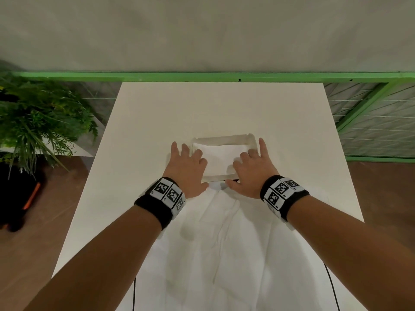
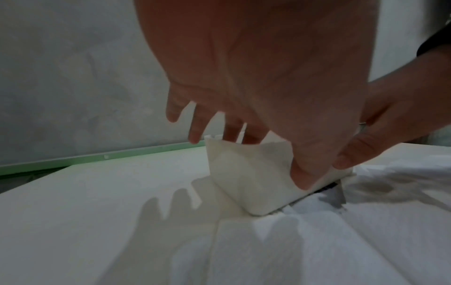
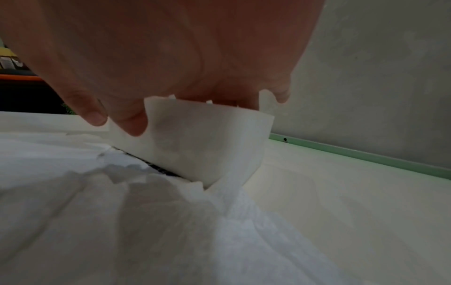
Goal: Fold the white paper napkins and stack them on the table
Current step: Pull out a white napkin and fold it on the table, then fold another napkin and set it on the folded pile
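Both forearms are extended forward, roughly parallel, palms turned down. Black wristbands with square coded markers are worn on both wrists. Left hand (image 1: 187, 169) is held with fingers straight and spread, thumb (image 2: 302, 179) angled inward and down. Right hand (image 1: 252, 170) is mirrored: fingers extended and slightly fanned, little finger stretched furthest out, thumb (image 3: 133, 123) pointed inward toward the left thumb. The two thumbs are brought close together but are not seen touching.
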`<state>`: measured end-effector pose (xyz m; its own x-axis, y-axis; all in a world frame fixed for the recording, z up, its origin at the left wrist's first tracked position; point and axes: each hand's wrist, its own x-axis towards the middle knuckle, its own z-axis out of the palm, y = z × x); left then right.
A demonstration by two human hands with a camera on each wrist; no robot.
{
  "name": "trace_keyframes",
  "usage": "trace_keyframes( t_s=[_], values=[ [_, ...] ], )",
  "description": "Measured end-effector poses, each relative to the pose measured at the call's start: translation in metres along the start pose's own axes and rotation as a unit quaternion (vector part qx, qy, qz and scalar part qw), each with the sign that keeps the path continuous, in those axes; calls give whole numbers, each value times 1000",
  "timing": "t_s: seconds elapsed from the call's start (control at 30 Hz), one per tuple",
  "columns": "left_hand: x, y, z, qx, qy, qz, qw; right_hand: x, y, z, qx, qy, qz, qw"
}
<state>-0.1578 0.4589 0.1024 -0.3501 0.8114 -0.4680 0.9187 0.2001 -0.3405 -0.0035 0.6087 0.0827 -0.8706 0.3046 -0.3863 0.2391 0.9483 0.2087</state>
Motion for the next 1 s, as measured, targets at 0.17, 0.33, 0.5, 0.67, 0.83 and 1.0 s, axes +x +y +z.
trace_keyframes(
  t_s=[0.17, 0.33, 0.5, 0.67, 0.83, 1.0],
  values=[
    [-5, -1, 10, -50, -26, 20, 998, -2, 6, -1, 33, -8, -9, 999],
    [-24, -9, 15, -75, 64, 18, 995, -32, 10, -2, 109, 139, -9, 984],
    [-88, -20, 52, -111, 211, 71, 968, -117, -13, 14, 224, 256, -27, 940],
    [-162, -6, 111, -150, 153, 100, 972, -196, -84, 57, 228, 151, -84, 958],
    [-229, 6, 153, -224, 73, 90, 968, -224, -133, 85, 193, 67, 11, 979],
    [-267, 3, 166, -318, 61, 58, 944, -221, -152, 84, 212, 36, 82, 973]
  ],
)
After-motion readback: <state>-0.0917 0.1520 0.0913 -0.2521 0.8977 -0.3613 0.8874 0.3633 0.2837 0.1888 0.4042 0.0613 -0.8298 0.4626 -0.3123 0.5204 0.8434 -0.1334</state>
